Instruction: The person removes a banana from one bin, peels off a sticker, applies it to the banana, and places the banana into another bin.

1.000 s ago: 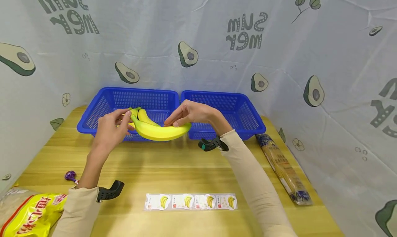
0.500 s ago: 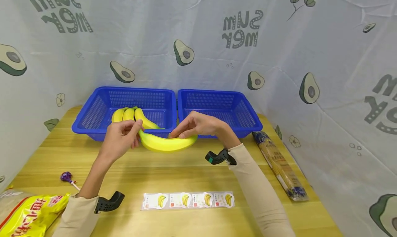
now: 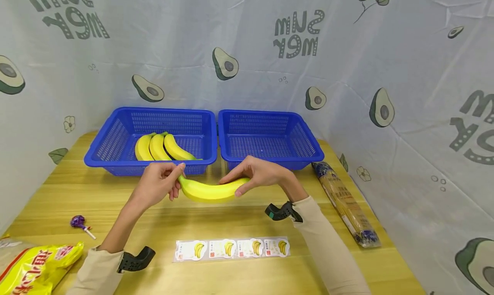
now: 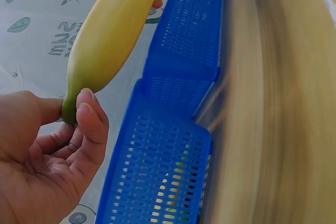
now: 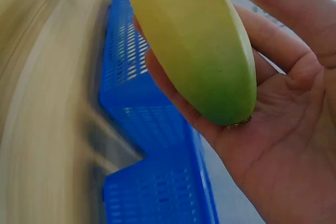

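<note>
— What has the person got there?

— A single curved yellow banana (image 3: 210,191), held level above the pale wooden surface (image 3: 216,218), just in front of the two blue plastic mesh baskets (image 3: 115,136). The left hand (image 3: 158,188) pinches its green stem end between thumb and curled fingers; the right hand (image 3: 262,175) cups the other tip, fingers bent round it.

— And in the baskets?

— Three more yellow bananas (image 3: 158,147) lie in the left basket. A strip of banana stickers (image 3: 231,248) lies on the surface, nearer the person.

wooden table (image 3: 216,220), baskets (image 3: 266,155), stickers (image 3: 231,248), lollipop (image 3: 79,223)
</note>
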`<action>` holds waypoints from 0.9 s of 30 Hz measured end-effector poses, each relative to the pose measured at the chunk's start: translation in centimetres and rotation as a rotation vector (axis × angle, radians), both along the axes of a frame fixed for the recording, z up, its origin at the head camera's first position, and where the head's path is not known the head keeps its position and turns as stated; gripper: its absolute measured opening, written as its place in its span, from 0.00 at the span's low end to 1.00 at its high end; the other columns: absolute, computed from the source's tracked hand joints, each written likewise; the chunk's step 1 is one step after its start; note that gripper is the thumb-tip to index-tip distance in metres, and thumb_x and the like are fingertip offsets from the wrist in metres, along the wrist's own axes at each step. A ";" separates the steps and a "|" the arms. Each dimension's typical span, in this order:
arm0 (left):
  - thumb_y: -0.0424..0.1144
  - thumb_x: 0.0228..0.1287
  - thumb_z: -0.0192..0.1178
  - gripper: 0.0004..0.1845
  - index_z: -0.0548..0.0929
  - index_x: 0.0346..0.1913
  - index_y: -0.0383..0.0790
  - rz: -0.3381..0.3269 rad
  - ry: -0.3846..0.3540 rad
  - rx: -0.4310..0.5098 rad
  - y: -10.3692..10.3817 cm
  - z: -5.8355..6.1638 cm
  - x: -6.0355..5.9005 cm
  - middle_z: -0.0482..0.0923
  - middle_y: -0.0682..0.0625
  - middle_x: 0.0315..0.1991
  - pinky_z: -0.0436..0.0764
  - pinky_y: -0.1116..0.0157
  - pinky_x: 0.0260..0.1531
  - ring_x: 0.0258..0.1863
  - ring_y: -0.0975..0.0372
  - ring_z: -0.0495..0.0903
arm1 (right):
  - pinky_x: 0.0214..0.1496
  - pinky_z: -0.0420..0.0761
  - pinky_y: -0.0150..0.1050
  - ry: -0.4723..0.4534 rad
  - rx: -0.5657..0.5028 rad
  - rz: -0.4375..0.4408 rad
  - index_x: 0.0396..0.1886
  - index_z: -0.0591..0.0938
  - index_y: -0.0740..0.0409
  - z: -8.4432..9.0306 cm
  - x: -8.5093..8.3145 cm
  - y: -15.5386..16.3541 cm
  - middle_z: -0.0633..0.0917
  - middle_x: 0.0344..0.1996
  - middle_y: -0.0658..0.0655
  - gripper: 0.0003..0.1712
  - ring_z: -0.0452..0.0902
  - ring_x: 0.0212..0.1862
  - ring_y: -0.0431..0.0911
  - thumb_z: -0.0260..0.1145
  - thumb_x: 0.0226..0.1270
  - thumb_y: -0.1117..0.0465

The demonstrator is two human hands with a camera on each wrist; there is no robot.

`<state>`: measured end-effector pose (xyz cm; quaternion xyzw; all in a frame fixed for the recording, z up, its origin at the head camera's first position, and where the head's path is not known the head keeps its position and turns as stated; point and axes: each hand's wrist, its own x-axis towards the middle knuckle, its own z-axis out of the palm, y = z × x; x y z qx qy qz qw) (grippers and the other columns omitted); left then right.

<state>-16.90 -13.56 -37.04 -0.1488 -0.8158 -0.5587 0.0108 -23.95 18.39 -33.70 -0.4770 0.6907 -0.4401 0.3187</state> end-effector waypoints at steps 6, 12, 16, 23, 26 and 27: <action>0.42 0.86 0.58 0.19 0.86 0.36 0.31 -0.045 -0.055 -0.046 0.6 -1.2 0.0 0.83 0.43 0.23 0.88 0.52 0.20 0.18 0.50 0.84 | 0.53 0.87 0.35 0.080 0.035 -0.043 0.66 0.82 0.74 -1.4 1.1 0.7 0.86 0.61 0.69 0.29 0.86 0.52 0.40 0.77 0.65 0.76; 0.40 0.86 0.57 0.18 0.85 0.36 0.31 -0.080 -0.129 -0.105 1.5 -2.7 -0.4 0.84 0.40 0.23 0.88 0.52 0.21 0.18 0.52 0.84 | 0.60 0.87 0.38 0.104 0.014 -0.082 0.63 0.84 0.73 -3.7 1.3 1.5 0.86 0.62 0.67 0.27 0.84 0.65 0.52 0.78 0.63 0.75; 0.38 0.85 0.57 0.17 0.85 0.37 0.30 -0.089 -0.143 -0.114 1.9 -3.6 -0.8 0.84 0.42 0.21 0.87 0.54 0.19 0.16 0.56 0.83 | 0.62 0.87 0.41 0.130 0.016 -0.121 0.61 0.85 0.72 -4.9 1.3 1.9 0.87 0.61 0.66 0.25 0.84 0.66 0.55 0.78 0.63 0.75; 0.34 0.85 0.57 0.13 0.82 0.38 0.30 -0.096 -0.139 -0.133 2.7 -4.6 -1.4 0.83 0.42 0.20 0.86 0.55 0.17 0.14 0.56 0.81 | 0.63 0.86 0.41 0.111 0.050 -0.209 0.60 0.88 0.68 -6.4 1.3 2.5 0.89 0.58 0.61 0.25 0.86 0.63 0.49 0.81 0.61 0.73; 0.34 0.85 0.55 0.13 0.82 0.38 0.30 -0.093 -0.149 -0.163 3.0 -4.9 -1.5 0.83 0.43 0.20 0.86 0.57 0.17 0.14 0.57 0.81 | 0.63 0.86 0.41 0.097 0.049 -0.218 0.59 0.88 0.68 -7.0 1.2 2.6 0.89 0.58 0.61 0.26 0.87 0.62 0.50 0.81 0.60 0.73; 0.34 0.86 0.55 0.14 0.82 0.39 0.30 -0.090 -0.153 -0.172 3.1 -4.9 -1.6 0.83 0.43 0.21 0.85 0.57 0.17 0.14 0.57 0.81 | 0.64 0.86 0.41 0.098 0.046 -0.218 0.59 0.88 0.68 -7.2 1.2 2.7 0.90 0.58 0.61 0.26 0.87 0.62 0.50 0.81 0.60 0.73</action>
